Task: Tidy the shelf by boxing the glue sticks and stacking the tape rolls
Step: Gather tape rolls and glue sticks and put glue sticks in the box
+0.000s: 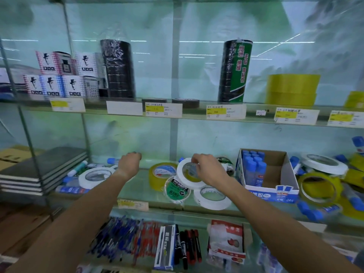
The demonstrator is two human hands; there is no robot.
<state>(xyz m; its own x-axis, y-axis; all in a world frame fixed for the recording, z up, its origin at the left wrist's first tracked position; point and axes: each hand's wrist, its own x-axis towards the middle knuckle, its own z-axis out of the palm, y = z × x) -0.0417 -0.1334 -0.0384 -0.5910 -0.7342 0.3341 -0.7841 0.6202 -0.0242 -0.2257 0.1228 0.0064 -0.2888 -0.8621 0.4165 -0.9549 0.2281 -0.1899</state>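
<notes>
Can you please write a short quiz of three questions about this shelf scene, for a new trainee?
1. True or false: the cardboard box on the middle shelf already holds blue-capped glue sticks.
2. Which hand grips the tilted white tape roll? A) left B) right C) neither
3. Fill in: the left hand hovers behind another white tape roll, and its fingers are ____.

Key
1. True; the sticks stand upright along its left side.
2. B; the right hand grips its upper edge.
3. Curled, holding nothing visible.

Two bare forearms, no sleeves in view — left grip (129, 164) and right grip (209, 170) without gloves.
</notes>
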